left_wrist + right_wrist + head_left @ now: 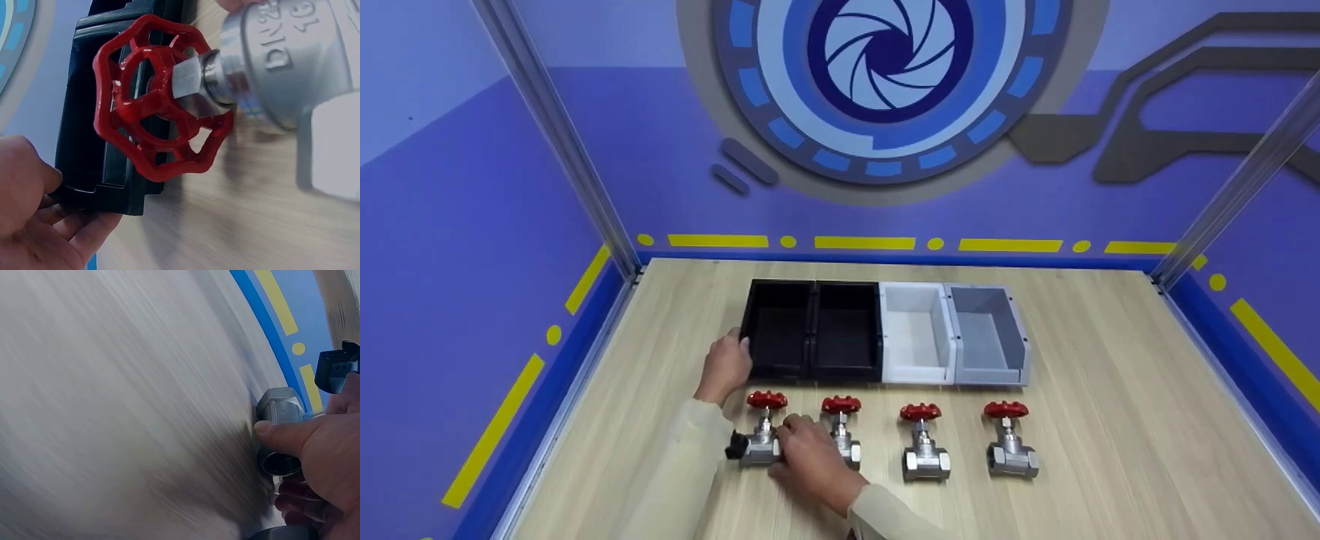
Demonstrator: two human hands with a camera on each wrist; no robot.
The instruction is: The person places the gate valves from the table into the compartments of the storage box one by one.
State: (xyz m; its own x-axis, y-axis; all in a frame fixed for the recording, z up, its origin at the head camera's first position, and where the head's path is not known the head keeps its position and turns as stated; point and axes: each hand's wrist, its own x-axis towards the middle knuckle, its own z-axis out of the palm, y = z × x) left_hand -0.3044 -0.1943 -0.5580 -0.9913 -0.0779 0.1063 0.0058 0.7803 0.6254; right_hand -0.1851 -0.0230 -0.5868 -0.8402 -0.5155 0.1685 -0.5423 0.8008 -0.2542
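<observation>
Two black bins, a white bin (885,379) and a grey bin (990,377) stand side by side in a row. My left hand (725,365) grips the outer side of the leftmost black bin (780,373), thumb near the rim and fingers under the edge in the left wrist view. Several metal valves with red handwheels stand in front of the bins. My right hand (814,457) holds the body of the leftmost valve (763,450), its thumb on the hexagonal end in the right wrist view. That hand partly hides the second valve (842,427).
Further right stand a third valve (926,457) and a fourth valve (1012,454). Blue-purple walls (585,150) with metal corner posts enclose the wooden table (1110,420) at the back and sides. A small black object (736,445) sits beside my left sleeve.
</observation>
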